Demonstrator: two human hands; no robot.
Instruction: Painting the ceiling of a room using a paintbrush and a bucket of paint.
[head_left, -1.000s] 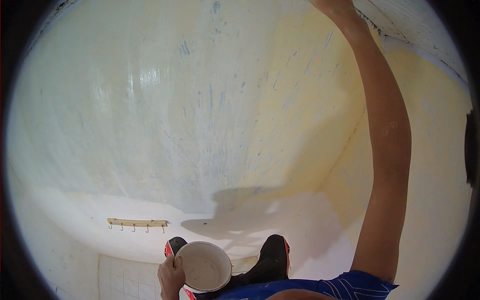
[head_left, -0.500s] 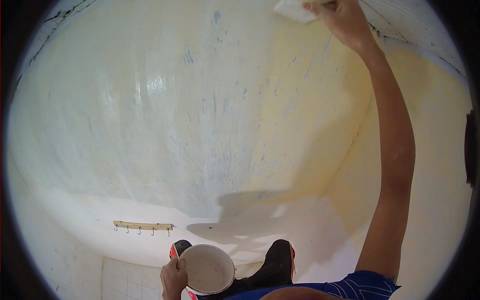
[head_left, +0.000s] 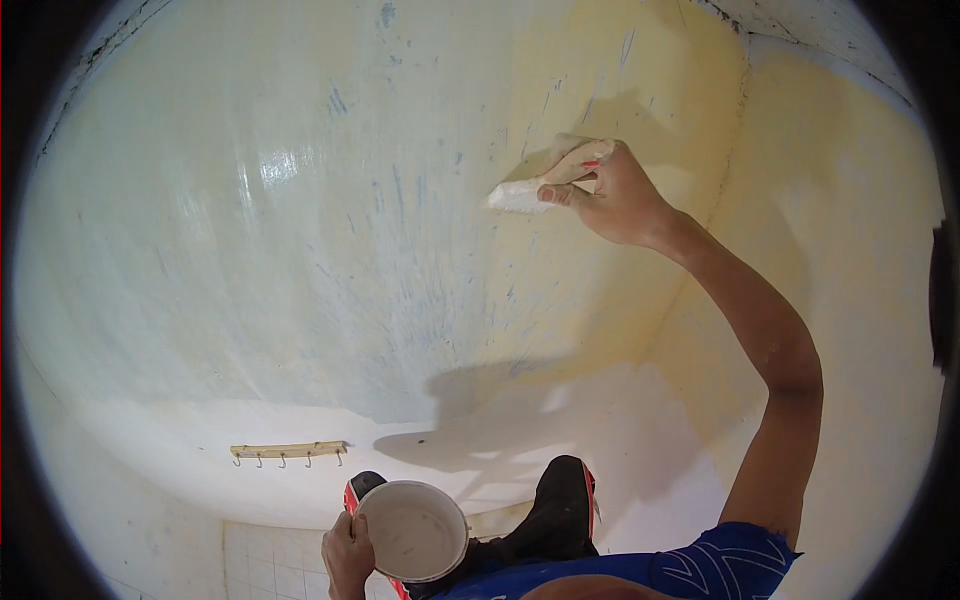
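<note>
My right hand [head_left: 620,200] is closed around the handle of a paintbrush [head_left: 518,195] with white, paint-covered bristles. The bristles are at the wall [head_left: 430,250], by the border between a paler painted area on the left and bare yellowish wall on the right. Whether they press on it I cannot tell for sure. Low in front of me, my left hand [head_left: 347,553] grips the rim of a round white bucket [head_left: 412,532], thumb over its edge. Inside the bucket is a whitish coating or liquid; its depth is unclear.
A wooden hook rail [head_left: 287,451] is fixed to the white lower wall at the left. Blue scuff marks streak the wall. To the right, a side wall [head_left: 800,250] meets it at a corner. My legs in dark trousers [head_left: 560,510] are beneath, above a tiled surface [head_left: 270,565].
My right hand has come down the wall and slightly left with the paintbrush, the elbow now more bent. My left hand still holds the bucket in nearly the same place.
</note>
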